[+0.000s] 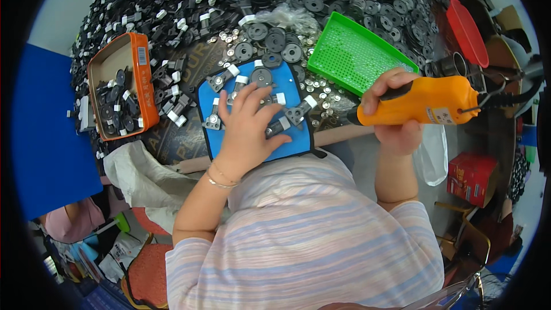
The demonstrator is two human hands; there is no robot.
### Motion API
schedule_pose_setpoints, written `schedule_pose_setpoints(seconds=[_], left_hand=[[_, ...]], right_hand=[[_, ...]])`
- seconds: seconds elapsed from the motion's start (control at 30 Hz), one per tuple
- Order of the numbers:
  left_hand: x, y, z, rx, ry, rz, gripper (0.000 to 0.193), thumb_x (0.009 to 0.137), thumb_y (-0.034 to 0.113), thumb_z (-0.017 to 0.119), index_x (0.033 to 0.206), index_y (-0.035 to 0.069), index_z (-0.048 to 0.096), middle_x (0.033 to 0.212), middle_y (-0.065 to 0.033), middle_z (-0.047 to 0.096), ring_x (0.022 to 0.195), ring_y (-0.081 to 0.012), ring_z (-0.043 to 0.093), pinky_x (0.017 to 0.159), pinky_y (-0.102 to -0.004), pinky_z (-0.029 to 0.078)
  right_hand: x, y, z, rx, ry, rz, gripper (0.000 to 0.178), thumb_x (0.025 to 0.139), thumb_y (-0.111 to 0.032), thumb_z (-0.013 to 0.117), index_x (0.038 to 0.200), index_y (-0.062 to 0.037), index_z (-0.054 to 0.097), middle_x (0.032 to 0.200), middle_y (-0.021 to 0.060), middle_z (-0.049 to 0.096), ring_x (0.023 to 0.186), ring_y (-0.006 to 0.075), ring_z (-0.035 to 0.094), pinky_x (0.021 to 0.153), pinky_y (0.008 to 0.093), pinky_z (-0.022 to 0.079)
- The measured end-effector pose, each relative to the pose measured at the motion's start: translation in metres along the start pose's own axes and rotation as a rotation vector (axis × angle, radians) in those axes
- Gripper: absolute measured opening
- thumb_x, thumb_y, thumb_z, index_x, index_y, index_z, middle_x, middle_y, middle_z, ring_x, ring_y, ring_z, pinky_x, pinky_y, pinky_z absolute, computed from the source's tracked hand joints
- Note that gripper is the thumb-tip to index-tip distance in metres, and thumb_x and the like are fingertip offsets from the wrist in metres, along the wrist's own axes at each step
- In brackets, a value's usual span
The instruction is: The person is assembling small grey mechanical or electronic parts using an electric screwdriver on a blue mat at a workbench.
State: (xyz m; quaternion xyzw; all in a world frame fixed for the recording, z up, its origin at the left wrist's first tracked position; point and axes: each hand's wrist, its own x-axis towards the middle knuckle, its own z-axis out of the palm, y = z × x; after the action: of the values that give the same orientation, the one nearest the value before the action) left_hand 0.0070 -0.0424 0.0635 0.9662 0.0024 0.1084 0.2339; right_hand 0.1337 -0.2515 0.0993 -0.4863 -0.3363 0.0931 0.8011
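Observation:
My left hand (pixel 248 120) lies over a blue mat (pixel 229 146) with dark edging, fingers spread across several small black parts with white ends. One such part (pixel 297 113) sits by the mat's right edge, and another (pixel 212 116) at its left. A round black disc (pixel 262 76) shows just beyond my fingertips. What lies beneath the palm is hidden. In my right hand (pixel 396 109) is an orange electric screwdriver (pixel 425 102), held off the mat with its dark nose pointing left and its cable running off to the right.
A green perforated tray (pixel 322 68) stands beyond my right hand among small metal pieces (pixel 326 103). An orange-rimmed box (pixel 148 89) with black parts is at left. Heaps of black discs (pixel 313 4) and white-tipped parts (pixel 155 17) cover the far table. A red tray (pixel 468 33) lies at far right.

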Motion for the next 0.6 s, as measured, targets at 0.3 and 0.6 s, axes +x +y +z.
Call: schedule_pose_setpoints(seconds=[0.3, 0.6], left_hand=[[-0.034, -0.021, -0.015, -0.039, 0.019, -0.078, 0.054, 0.051, 0.030, 0.084, 0.097, 0.012, 0.064, 0.110, -0.0038, 0.053, 0.113, -0.0257, 0.044, 0.104, -0.0558, 0.014], [-0.052, -0.063, -0.043, 0.019, 0.125, -0.177, 0.049, 0.054, 0.023, 0.083, 0.098, 0.012, 0.064, 0.107, -0.0042, 0.054, 0.108, -0.0258, 0.047, 0.101, -0.0500, 0.021]], right_hand=[[0.010, 0.023, 0.061, 0.150, -0.239, 0.032, 0.046, 0.082, -0.035, 0.069, 0.106, -0.0023, 0.048, 0.092, 0.0115, 0.051, 0.065, 0.0177, 0.055, 0.057, 0.0279, 0.046], [0.019, 0.039, 0.079, 0.245, -0.169, 0.007, 0.041, 0.082, -0.033, 0.069, 0.105, -0.0054, 0.049, 0.092, 0.0099, 0.051, 0.062, 0.0162, 0.053, 0.057, 0.0284, 0.044]])
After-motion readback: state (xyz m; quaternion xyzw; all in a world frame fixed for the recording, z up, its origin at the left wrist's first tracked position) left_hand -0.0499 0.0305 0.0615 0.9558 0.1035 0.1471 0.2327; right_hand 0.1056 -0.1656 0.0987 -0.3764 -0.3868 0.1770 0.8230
